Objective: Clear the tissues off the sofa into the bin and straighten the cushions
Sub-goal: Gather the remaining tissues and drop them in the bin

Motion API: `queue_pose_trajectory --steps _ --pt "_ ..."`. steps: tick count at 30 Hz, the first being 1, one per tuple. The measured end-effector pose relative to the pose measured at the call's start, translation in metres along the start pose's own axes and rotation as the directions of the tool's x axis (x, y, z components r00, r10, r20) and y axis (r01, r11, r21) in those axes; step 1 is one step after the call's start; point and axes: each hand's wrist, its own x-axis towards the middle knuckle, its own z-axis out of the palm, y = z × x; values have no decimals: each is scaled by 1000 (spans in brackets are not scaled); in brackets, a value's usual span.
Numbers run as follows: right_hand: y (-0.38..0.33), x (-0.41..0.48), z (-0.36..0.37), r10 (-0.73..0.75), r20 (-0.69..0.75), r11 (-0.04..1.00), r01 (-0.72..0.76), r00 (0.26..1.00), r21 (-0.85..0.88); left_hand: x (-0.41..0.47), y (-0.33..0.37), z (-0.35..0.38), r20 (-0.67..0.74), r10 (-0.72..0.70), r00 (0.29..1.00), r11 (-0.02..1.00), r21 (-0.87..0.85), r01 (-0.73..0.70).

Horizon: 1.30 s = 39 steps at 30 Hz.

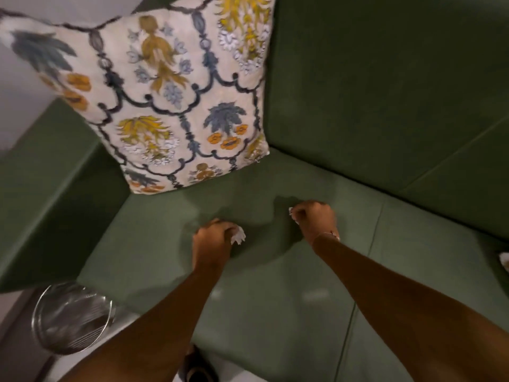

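Reaching down over the green sofa (pixel 358 111), both hands are closed into fists just above the seat cushion: the left hand (pixel 213 239) has its grip tight around a crumpled white tissue (pixel 239 236) that pokes out on its right side, and the right hand (pixel 315 219) has its grip tight around another tissue (pixel 292 212), of which only a small white edge shows at the knuckles. A floral cushion (pixel 170 97) stands propped in the sofa's corner beyond the hands, one more white tissue scrap (pixel 504 259) lies on the seat at the far right edge, and a round wire bin (pixel 70 318) sits on the floor beside the sofa's front left corner.
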Motion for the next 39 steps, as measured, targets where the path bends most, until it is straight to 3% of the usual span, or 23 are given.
queue_pose_trajectory --steps 4,10,13,15,18,21,24,26,29,32,35,39 --pt "-51 -43 30 119 -39 967 -107 992 233 -22 -49 -42 -50 -142 989 988 -75 138" --pt "-156 -110 130 110 190 928 -169 976 331 -78 -159 -119 -120 -344 931 936 -117 331" --pt "-220 -150 184 22 280 947 -110 960 302 -107 -222 -151 -138 -540 830 837 -191 513" --pt "-258 -175 225 -51 331 960 -45 942 277 -120 -269 -168 -166 -684 710 729 -203 654" --pt "-301 -202 281 -140 391 949 11 910 315 -126 -324 -181 -181 -791 584 610 -169 774" --pt "-328 -214 330 -98 426 971 -7 899 237 -121 -367 -180 -172 -833 527 554 -225 802" --pt "-338 -211 360 86 436 968 -179 896 178 -113 -399 -168 -136 -851 508 524 -289 801" --pt "-337 -206 376 169 508 943 -288 845 165 -111 -415 -160 -99 -857 505 508 -324 798" --pt "-329 -199 384 199 621 918 -365 758 152 -115 -417 -158 -60 -820 569 561 -278 780" --pt "-319 -202 371 212 626 887 -417 751 199 -128 -402 -166 -60 -770 635 635 -169 754" --pt "-314 -203 334 82 587 955 -231 805 184 -140 -364 -184 -39 -723 689 690 -87 719" --pt "-320 -195 252 -100 498 931 -96 861 352 -142 -288 -201 25 -604 797 789 -127 602"
